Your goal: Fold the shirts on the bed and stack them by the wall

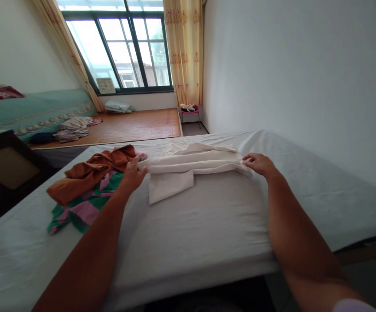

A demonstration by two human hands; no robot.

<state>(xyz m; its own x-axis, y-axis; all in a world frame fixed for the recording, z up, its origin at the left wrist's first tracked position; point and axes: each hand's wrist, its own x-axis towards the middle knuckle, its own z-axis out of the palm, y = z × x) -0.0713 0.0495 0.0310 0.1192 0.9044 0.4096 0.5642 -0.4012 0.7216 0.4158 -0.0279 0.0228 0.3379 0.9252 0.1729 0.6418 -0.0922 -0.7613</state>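
Observation:
A white shirt (204, 161) lies partly folded in a long band across the sheet-covered bed. One short sleeve (170, 186) sticks out toward me at its left part. My left hand (133, 177) grips the left end of the band between thumb and fingers. At the right end, my right hand (259, 164) pinches the edge of the cloth, fingertips together. Close beside my left hand lies a crumpled rust-brown garment (92, 170). It rests partly over a green and pink garment (85, 210), which my left forearm partly covers.
The bed's white sheet (207, 225) runs to a white wall (298, 86) on the right. Behind stands a second bed with a brown mat (138, 123) and piled clothes (75, 125). A small stool (190, 110) is near the curtain, and a dark cabinet (10, 173) stands left.

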